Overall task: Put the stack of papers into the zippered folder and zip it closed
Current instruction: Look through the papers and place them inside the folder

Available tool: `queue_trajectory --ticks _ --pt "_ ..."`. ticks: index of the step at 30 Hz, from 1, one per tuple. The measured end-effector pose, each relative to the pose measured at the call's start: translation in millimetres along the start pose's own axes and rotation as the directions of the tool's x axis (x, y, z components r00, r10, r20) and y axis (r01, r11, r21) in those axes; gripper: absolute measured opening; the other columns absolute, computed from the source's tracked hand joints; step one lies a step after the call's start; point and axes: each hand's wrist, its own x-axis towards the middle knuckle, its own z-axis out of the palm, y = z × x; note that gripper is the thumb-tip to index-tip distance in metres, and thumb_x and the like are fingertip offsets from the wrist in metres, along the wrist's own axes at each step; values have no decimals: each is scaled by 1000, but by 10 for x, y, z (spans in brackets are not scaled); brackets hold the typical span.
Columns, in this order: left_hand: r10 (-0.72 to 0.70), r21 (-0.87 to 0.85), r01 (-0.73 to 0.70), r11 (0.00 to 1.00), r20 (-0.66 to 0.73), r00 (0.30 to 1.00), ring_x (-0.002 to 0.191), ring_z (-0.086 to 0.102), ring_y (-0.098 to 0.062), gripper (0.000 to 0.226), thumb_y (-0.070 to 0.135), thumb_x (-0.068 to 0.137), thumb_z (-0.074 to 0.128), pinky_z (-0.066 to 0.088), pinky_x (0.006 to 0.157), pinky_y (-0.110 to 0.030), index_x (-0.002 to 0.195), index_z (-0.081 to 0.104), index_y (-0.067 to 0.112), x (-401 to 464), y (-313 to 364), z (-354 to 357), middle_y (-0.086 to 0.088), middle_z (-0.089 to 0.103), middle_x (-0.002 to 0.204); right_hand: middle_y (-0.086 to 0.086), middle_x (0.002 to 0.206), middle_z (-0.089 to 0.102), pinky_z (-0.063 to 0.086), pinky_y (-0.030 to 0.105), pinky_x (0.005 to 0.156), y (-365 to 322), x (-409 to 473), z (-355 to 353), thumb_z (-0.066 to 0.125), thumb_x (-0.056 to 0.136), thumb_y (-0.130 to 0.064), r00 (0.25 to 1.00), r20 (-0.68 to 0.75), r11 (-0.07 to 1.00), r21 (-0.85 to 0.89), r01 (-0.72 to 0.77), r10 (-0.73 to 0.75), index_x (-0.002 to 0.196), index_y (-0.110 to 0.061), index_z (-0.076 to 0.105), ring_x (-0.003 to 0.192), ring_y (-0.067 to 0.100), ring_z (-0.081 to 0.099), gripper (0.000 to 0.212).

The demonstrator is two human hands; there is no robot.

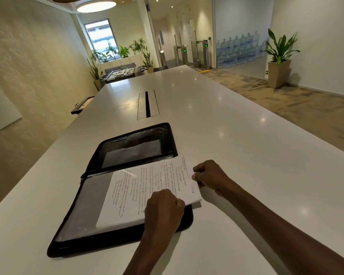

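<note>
Head view: black zippered folder (91, 233) lies fully open and flat on the long white glossy table (246, 155), spine running left to right, zip undone. Far half shows a black pocket panel with a clear window, near half a grey clear-plastic sleeve. Stack of white printed papers (143, 193) sits on the near half, skewed, its right end overhanging the folder's right edge; a clear sheet seems to cover its far part, can't tell if the stack is actually tucked in.

Left hand (164, 209) is curled in a loose fist on the stack's near edge, fingers pinched on the paper edge. Right hand (209, 177) grips the stack's right end, thumb on top and fingers underneath.

Long grey cable slot (147, 105) is set in the table beyond the folder, well apart from it.
</note>
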Motion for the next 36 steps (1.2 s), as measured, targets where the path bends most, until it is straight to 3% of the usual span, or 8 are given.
queue_trajectory --ticks 7,14,19,22,25,30,33,36 --pt "-12 14 12 1000 -21 1000 48 52 -12 26 31 91 56 35 51 -8 71 57 14 18 -18 20 -2 72 87 15 86 74 63 43 69 12 -23 222 72 80 3 997 -71 994 109 -19 27 72 -2 68 69 24 75 10" --pt "13 -3 -13 1000 -38 999 63 61 -14 28 31 93 54 50 65 -13 84 65 7 28 -29 27 -2 71 102 11 92 73 62 29 63 32 -44 374 68 86 0 1000 -23 984 177 -7 11 77 -7 68 72 20 74 11" --pt "1 -20 -3 1000 -58 998 61 58 -12 29 37 94 54 33 55 -7 84 68 13 25 -21 8 2 66 78 10 90 72 58 21 58 28 -62 448 67 83 5 996 94 968 248 -30 7 96 -7 71 60 14 71 18" --pt "8 -44 -11 999 -66 998 69 63 -11 33 43 94 53 36 60 -7 90 69 14 20 -14 -1 2 69 85 5 99 71 57 20 58 23 -77 489 65 85 0 985 169 983 173 -58 28 111 -10 70 64 13 70 28" --pt "21 -61 -25 998 -66 998 74 65 -10 33 41 95 52 44 65 -10 92 69 13 15 -11 -22 0 71 91 5 120 67 60 27 74 15 -68 496 61 87 -4 972 232 996 77 -44 25 121 -16 67 93 18 70 37" --pt "37 -75 -41 996 -54 998 66 59 -9 32 35 96 52 40 66 -11 85 70 11 12 5 -79 -2 66 77 8 121 67 57 42 91 -38 -98 448 59 90 -11 951 310 999 -36 19 -7 127 -19 63 104 28 67 39" --pt "27 -91 -30 995 -29 999 77 63 -13 31 33 97 51 47 80 -18 94 69 8 5 7 -88 -5 66 84 8 121 68 54 42 96 -34 -111 467 56 94 -18 932 360 996 -71 60 -30 125 -19 65 107 26 65 32" --pt "51 -93 -54 994 -35 998 68 59 -11 29 31 96 51 45 73 -15 85 69 11 -1 -3 -118 -2 61 73 9 115 70 54 27 72 -53 -117 463 53 98 -27 917 399 988 -125 86 -29 126 -20 64 88 17 65 31"
